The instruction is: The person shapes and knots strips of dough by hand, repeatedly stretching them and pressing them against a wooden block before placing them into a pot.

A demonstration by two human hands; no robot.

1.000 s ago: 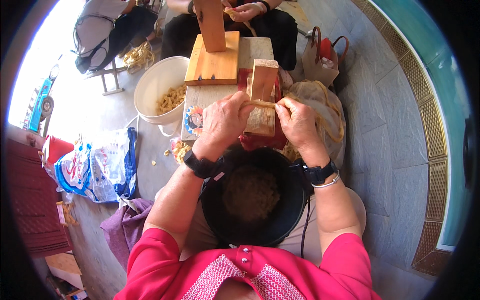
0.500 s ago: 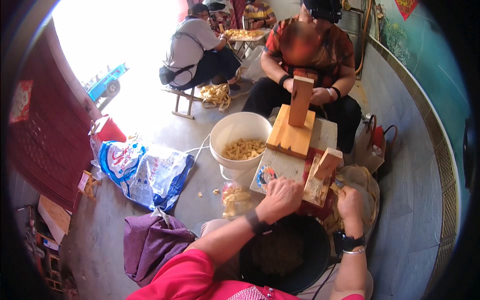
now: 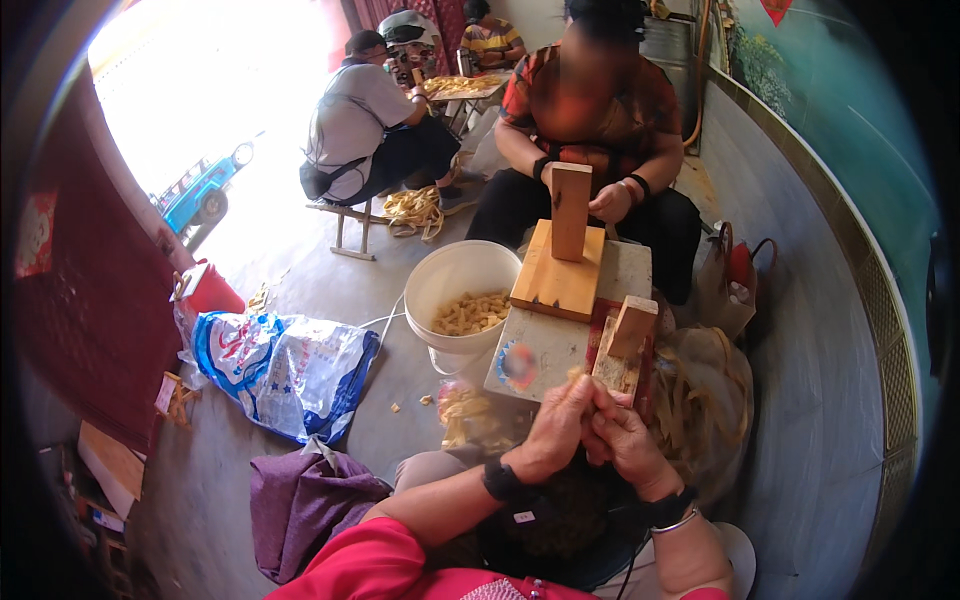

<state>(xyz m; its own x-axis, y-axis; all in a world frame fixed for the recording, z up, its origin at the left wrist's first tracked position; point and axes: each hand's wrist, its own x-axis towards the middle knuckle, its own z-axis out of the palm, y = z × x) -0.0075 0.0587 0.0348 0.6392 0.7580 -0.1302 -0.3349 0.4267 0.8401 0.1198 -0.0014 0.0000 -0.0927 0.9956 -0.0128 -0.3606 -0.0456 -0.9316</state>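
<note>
My left hand (image 3: 556, 428) and my right hand (image 3: 629, 446) meet over the near edge of the low table, both closed with fingers pinched together. A small end of a tan strip (image 3: 575, 374) shows at my left fingertips; most of it is hidden between the hands. Just beyond them stands a small wooden block (image 3: 633, 325) on a worn wooden base (image 3: 616, 375). Below my wrists is a dark tub (image 3: 560, 525) with dim contents I cannot make out. A clear bag of tan strips (image 3: 705, 390) lies beside my right hand.
A white bucket (image 3: 462, 255) holds short tan pieces. A larger wooden block stand (image 3: 562, 265) occupies the low table (image 3: 540, 350), and a co-worker (image 3: 590, 120) sits behind it. Left lie a blue-and-white plastic sack (image 3: 290, 370) and purple cloth (image 3: 310, 505). A wall bounds the right.
My right hand has moved left from beside the bag to meet my left hand. My left hand has shifted slightly nearer. The whole view has moved a little.
</note>
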